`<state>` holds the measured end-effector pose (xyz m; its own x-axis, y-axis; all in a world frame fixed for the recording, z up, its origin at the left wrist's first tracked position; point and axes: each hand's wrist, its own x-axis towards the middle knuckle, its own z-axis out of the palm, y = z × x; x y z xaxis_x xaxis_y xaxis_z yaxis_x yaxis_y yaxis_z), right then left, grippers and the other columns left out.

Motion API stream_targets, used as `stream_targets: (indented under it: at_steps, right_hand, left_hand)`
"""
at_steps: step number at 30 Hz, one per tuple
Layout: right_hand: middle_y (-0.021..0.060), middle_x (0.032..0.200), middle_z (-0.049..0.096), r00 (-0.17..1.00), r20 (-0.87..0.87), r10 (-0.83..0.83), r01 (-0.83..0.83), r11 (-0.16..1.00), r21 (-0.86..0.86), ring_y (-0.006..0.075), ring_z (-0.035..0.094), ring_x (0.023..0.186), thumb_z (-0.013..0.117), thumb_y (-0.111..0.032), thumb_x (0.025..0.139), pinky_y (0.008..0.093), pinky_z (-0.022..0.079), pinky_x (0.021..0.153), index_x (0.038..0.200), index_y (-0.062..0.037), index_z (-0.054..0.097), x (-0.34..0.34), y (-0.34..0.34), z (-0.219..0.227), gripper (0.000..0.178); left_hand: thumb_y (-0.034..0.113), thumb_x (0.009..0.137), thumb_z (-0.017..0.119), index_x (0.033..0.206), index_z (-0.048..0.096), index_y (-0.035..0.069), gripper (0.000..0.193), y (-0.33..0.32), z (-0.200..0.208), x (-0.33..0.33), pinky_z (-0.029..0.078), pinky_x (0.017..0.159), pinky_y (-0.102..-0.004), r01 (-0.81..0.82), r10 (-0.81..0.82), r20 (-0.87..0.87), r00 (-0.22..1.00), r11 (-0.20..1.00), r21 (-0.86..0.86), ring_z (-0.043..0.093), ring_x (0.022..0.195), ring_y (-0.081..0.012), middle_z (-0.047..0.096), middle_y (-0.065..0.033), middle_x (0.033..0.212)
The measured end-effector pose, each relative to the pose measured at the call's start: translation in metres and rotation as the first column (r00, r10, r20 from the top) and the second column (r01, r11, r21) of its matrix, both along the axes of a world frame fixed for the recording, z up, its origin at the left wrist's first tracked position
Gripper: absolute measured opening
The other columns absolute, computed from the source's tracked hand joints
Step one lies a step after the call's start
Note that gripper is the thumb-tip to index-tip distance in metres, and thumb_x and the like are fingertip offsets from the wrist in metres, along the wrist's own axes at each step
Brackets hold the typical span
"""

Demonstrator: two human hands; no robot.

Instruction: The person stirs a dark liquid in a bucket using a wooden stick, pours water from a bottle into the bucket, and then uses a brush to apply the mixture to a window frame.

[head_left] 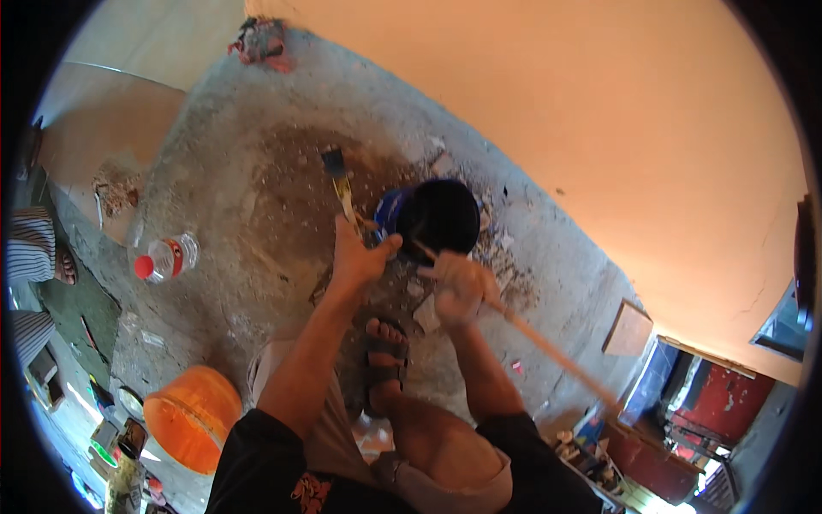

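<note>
A paintbrush (343,190) with dark bristles and a pale handle points away from me, gripped in my left hand (358,257). The thumb of that hand reaches to the near left side of a blue bucket (390,208) with a dark inside. My right hand (462,287) is closed around a long wooden stick (548,347). One end of the stick extends to the bucket's mouth, and the other slants back to the lower right. What lies inside the bucket is too dark to make out.
Rubble (505,257) is scattered around the bucket beside the orange wall (599,111). To the left lies a clear plastic bottle (171,257) with a red cap. An orange bucket (193,418) sits lower left. Another person's striped trouser leg (32,244) shows at the far left.
</note>
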<state>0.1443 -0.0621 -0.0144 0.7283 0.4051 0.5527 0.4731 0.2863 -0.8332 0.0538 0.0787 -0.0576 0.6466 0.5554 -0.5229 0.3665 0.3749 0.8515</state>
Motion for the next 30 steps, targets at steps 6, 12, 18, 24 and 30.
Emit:
stream_targets:
  at_steps: [6, 12, 18, 24, 30]
  right_hand:
    - [0.0046, 0.062, 0.046, 0.974, -0.204, -0.099, 0.076, 0.99, -0.117, 0.0177, 0.045, 0.057, 0.054, -0.013, 0.096, 0.0352, 0.038, 0.055, 0.07, -0.008, 0.046, -0.004, -0.026, -0.007, 0.028]
    - [0.003, 0.062, 0.043, 0.901, 0.296, -0.318, 0.409, 0.85, -0.331, 0.0169, 0.041, 0.056, 0.051, -0.013, 0.097, 0.036, 0.037, 0.057, 0.07, -0.0105, 0.045, -0.008, -0.029, -0.01, 0.028]
    - [0.0021, 0.058, 0.04, 0.768, 0.534, -0.354, 0.609, 0.661, -0.439, 0.0149, 0.037, 0.051, 0.045, -0.012, 0.098, 0.0323, 0.036, 0.05, 0.064, -0.0129, 0.039, 0.012, -0.017, -0.013, 0.035]
    - [0.0057, 0.061, 0.053, 0.703, -0.01, -0.712, 0.674, 0.669, -0.313, 0.0197, 0.047, 0.053, 0.047, -0.004, 0.087, 0.0348, 0.041, 0.052, 0.069, -0.0048, 0.054, -0.006, 0.002, -0.008, 0.019]
    - [0.0061, 0.058, 0.05, 0.742, 0.65, -0.162, 0.545, 0.711, -0.445, 0.0197, 0.046, 0.051, 0.05, -0.006, 0.085, 0.0323, 0.039, 0.05, 0.068, -0.0053, 0.052, 0.001, -0.005, -0.01, 0.017]
  left_hand:
    - [0.009, 0.075, 0.083, 0.112, 0.043, 0.003, 0.055, -0.001, -0.006, 0.0, 0.046, 0.087, -0.0367, -0.068, 0.068, 0.037, 0.997, 0.998, -0.01, 0.053, 0.103, -0.0241, 0.053, -0.0141, 0.109]
    - [0.007, 0.076, 0.082, 0.111, 0.043, 0.003, 0.053, -0.003, -0.004, 0.001, 0.048, 0.084, -0.0343, -0.077, 0.08, 0.086, 0.993, 0.996, -0.034, 0.053, 0.103, -0.0229, 0.052, -0.0123, 0.105]
    - [0.008, 0.077, 0.082, 0.111, 0.043, 0.004, 0.053, -0.002, 0.0, 0.001, 0.048, 0.085, -0.0369, -0.065, 0.072, 0.061, 0.996, 0.993, -0.101, 0.053, 0.104, -0.0233, 0.052, -0.0127, 0.107]
    - [0.01, 0.077, 0.082, 0.112, 0.042, 0.005, 0.054, -0.003, 0.004, -0.001, 0.043, 0.094, -0.0408, -0.025, 0.022, -0.034, 0.999, 0.994, -0.106, 0.051, 0.108, -0.0248, 0.052, -0.0145, 0.11]
    - [0.009, 0.077, 0.081, 0.114, 0.039, 0.006, 0.056, 0.0, 0.008, 0.0, 0.043, 0.094, -0.0416, 0.005, -0.006, -0.046, 0.999, 0.999, -0.035, 0.051, 0.108, -0.0254, 0.051, -0.0136, 0.112]
